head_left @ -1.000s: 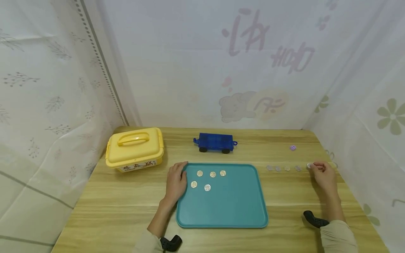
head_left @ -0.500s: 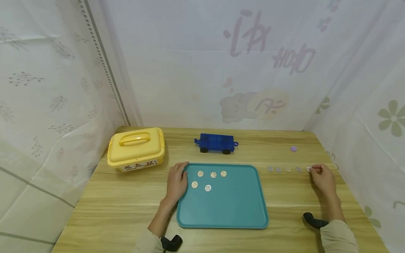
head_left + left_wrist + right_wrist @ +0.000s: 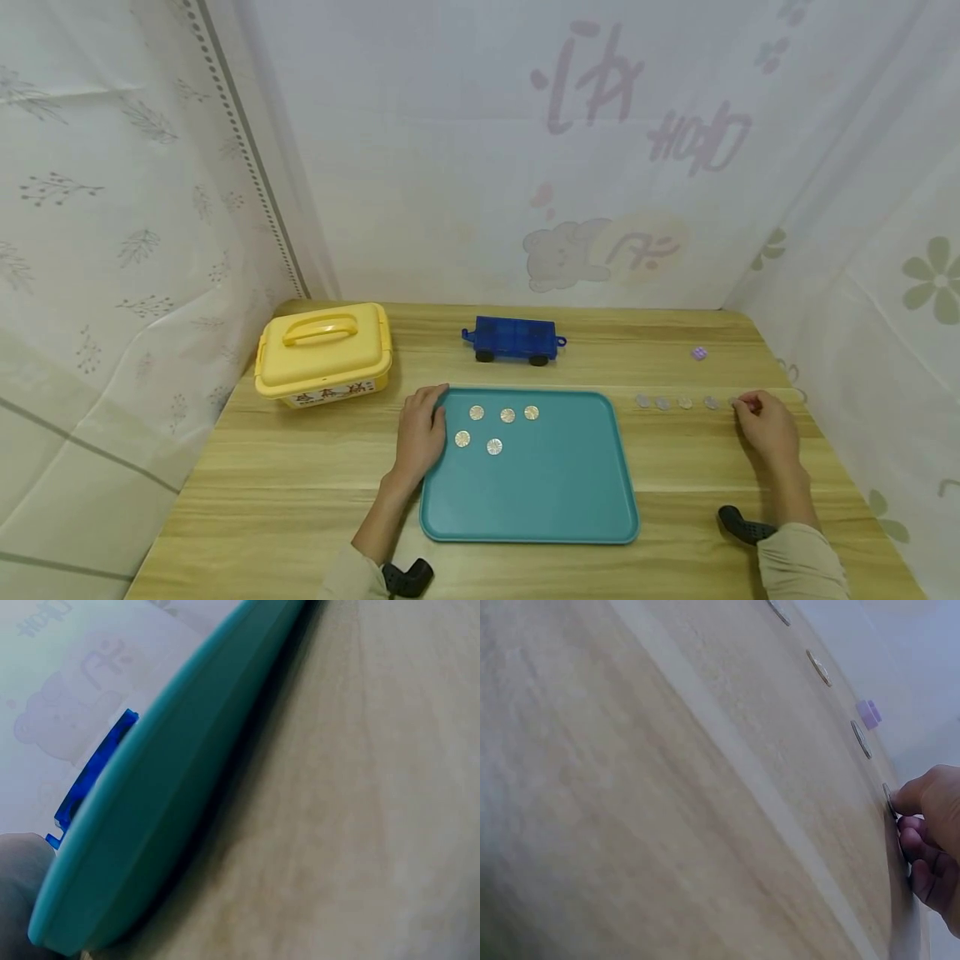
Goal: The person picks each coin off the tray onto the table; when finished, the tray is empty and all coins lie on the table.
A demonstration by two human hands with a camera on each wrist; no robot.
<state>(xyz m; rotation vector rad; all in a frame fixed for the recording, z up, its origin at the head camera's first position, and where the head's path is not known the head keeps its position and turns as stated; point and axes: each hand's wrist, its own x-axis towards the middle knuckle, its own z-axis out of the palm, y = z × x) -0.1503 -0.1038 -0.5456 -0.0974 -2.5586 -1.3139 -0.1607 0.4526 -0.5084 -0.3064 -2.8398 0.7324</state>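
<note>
Your right hand (image 3: 765, 425) pinches the end coin (image 3: 889, 799) of the table row (four more remain); your left hand (image 3: 420, 433), fingers relaxed, steadies the tray (image 3: 555, 500) holding five coins (image 3: 495, 425)

My head camera looks forward and down over the whole table (image 3: 300, 467). Each wrist camera skims low and close: left along the tray (image 3: 172, 795) rim, right along the coin row (image 3: 861, 739), both seen overhead.
</note>
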